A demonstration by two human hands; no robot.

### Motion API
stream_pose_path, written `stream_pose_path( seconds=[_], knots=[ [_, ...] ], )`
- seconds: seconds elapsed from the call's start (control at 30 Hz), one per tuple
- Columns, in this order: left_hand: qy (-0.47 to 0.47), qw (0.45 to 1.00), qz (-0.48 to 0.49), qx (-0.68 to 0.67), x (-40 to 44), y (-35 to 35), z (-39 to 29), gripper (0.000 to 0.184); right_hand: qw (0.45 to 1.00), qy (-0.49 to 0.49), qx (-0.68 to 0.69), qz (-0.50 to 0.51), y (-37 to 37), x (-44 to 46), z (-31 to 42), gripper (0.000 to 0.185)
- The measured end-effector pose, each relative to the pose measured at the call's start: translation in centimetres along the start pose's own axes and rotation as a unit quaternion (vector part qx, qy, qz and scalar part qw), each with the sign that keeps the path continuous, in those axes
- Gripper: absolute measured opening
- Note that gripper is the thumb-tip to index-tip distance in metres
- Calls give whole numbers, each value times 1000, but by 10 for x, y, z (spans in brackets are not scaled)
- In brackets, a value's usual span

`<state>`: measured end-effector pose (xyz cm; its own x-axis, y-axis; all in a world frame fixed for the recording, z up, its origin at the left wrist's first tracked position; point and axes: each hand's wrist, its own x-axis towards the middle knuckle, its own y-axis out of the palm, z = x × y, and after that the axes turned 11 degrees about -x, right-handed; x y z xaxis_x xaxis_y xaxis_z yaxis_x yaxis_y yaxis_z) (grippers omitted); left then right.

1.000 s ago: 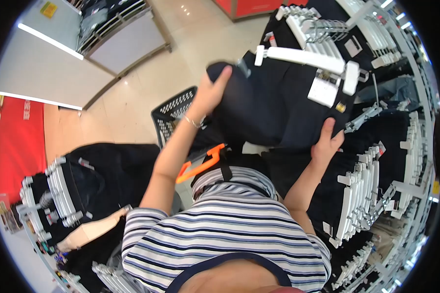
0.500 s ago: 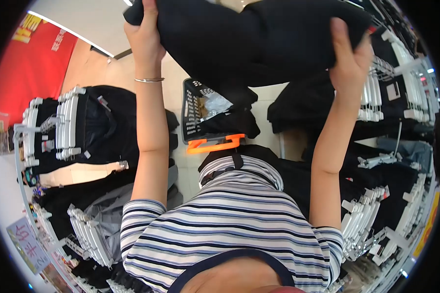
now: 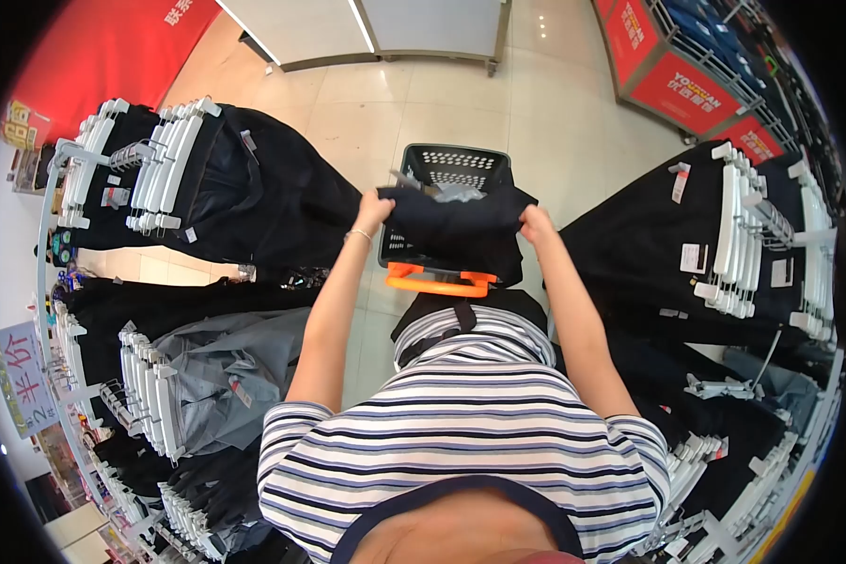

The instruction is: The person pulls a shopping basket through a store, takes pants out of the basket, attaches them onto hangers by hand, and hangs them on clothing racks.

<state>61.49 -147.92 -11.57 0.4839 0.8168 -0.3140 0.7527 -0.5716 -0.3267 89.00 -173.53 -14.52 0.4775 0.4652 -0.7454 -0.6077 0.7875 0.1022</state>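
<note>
Together, both hands (image 3: 374,211) (image 3: 538,226) grip a dark garment (image 3: 453,226) by opposite ends, over the basket (image 3: 453,155).

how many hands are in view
2: the left hand at the left end of the black garment, the right hand at its right end; no others show.

Passage lies ahead over the tiled floor (image 3: 573,122) beyond the basket (image 3: 454,168), whose opening is partly blocked by the black garment (image 3: 461,224), with hanging left-side trousers (image 3: 263,193) and right-side trousers (image 3: 644,226) narrowing both flanks.
</note>
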Motion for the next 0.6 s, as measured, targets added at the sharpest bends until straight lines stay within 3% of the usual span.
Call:
stream_pose_path(
  seconds=[0.03,0.07,0.1,0.13,0.23,0.3,0.37,0.43,0.53,0.6],
  knots=[
    [-27,999,1,36,-11,7,1,34,997,1,-63,-49,-3,-3,-12,27],
    [59,994,-32,84,-14,16,19,32,999,-20,-21,-17,-5,-24,-14,28],
    [-11,994,-24,105,-51,20,-29,28,999,-40,23,12,-6,-57,-12,30],
    [27,983,-58,173,-32,29,22,25,995,-62,68,39,-10,-85,-9,31],
    [30,990,-43,128,-32,45,47,23,981,-124,92,-120,-50,-116,-20,36],
    [-38,998,54,5,-25,60,40,20,886,-295,-1,-357,-109,-105,-56,41],
    [-77,985,147,-50,-16,82,25,17,745,-266,-162,-590,-132,-167,-27,47],
    [-83,968,234,-39,-15,104,-1,17,583,-276,-215,-733,-137,-218,0,58],
    [-47,954,295,8,-10,145,-26,19,668,-368,-48,-645,-159,-234,12,72],
    [-25,944,329,8,-11,177,-39,20,672,-337,-69,-656,-153,-228,19,83]
  ],
)
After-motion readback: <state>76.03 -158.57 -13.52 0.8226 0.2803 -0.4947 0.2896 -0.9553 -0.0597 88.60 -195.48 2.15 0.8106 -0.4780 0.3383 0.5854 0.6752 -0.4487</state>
